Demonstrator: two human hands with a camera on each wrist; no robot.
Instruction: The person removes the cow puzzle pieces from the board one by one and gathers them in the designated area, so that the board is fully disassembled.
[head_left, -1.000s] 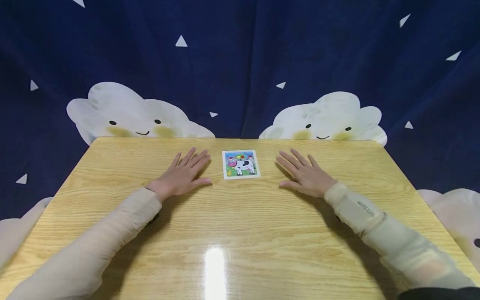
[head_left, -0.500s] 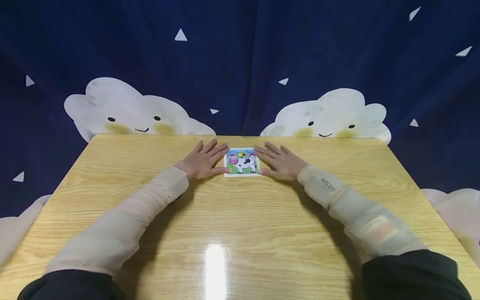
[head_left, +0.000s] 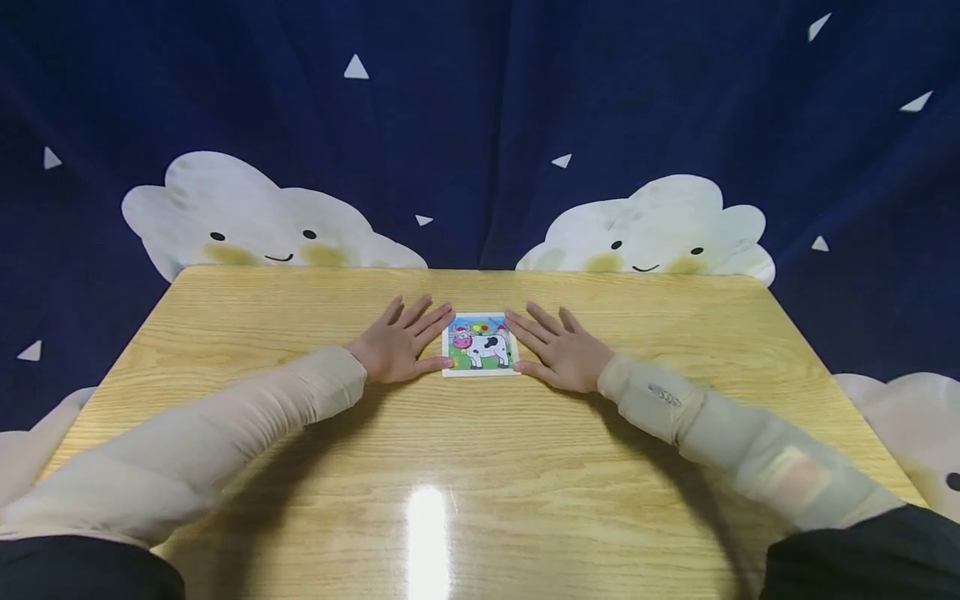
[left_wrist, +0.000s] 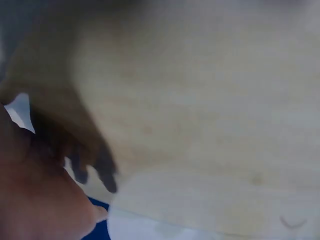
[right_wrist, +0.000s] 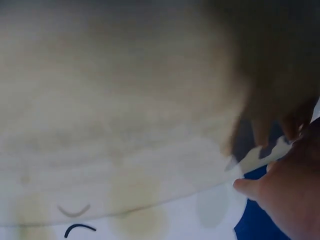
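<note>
A small square cow picture (head_left: 481, 344) with a white border lies flat on the wooden table, between both hands in the head view. Along its left side, my left hand (head_left: 397, 342) lies with fingers spread and straight, the thumb and index tips at its edge. On the opposite side my right hand (head_left: 564, 348) mirrors this, thumb and index tips at the right edge. Neither hand curls round the picture. In the left wrist view part of my left hand (left_wrist: 45, 185) fills the lower left corner; the right wrist view has my right hand (right_wrist: 290, 190) at lower right. Neither wrist view includes the picture.
The wooden table (head_left: 480, 442) reflects a bright light streak near the front. Behind its far edge hangs a dark blue curtain (head_left: 450, 100) printed with clouds and triangles. Pale sleeves cover both forearms.
Both hands have moved inward from beside the picture to its edges. Since half a second ago, hands and picture have shifted together toward the person.
</note>
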